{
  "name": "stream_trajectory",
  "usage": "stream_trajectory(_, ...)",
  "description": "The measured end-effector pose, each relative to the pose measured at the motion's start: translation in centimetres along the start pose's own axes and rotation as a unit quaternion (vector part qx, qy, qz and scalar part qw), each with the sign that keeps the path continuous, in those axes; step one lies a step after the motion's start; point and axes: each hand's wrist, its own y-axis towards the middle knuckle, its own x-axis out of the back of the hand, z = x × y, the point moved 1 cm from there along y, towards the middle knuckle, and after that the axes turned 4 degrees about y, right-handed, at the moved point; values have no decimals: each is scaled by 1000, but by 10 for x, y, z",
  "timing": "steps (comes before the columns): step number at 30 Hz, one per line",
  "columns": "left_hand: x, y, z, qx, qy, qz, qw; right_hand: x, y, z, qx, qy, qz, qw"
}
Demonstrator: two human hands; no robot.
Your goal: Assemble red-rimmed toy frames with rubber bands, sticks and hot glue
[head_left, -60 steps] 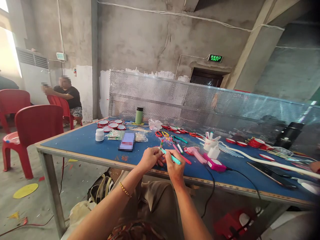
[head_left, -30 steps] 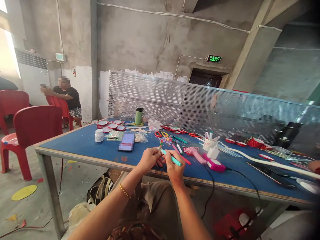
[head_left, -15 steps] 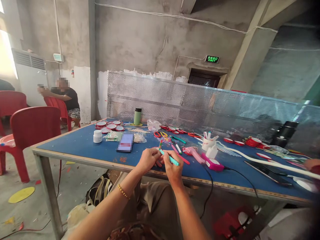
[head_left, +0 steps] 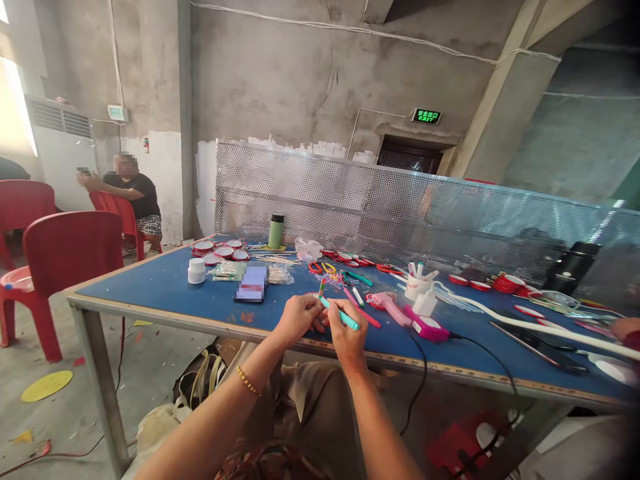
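Observation:
My left hand (head_left: 300, 316) is closed at the table's front edge, its fingers pinching a thin stick (head_left: 322, 288) coloured red and green at its upper end. The stick's lower part is hidden by the fingers. Close beside it, my right hand (head_left: 348, 341) grips a turquoise marker pen (head_left: 349, 321), held slantwise with its tip end at the stick. Whether the tip touches the stick is too small to tell. Just beyond my hands lie a pink pen (head_left: 350, 297), a white pen with a green end (head_left: 359, 297) and a red pen (head_left: 373, 321).
Pliers (head_left: 359, 279) lie behind the pens. A white bottle (head_left: 197, 271), a phone (head_left: 251, 285) and a green flask (head_left: 276, 232) stand or lie left. To the right are a pink corded tool (head_left: 393, 308), a white pen cup (head_left: 416, 287) and a white cable (head_left: 500, 319). A person (head_left: 133, 193) sits far left.
The view has shifted very slightly. Both hands keep their hold on the stick and the turquoise marker pen, with hardly any movement.

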Motion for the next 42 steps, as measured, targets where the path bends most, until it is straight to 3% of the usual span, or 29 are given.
stream_trajectory(42,0,1,3,-16,19,1,1000,0,1,-2,-4,-6,-1,1000)
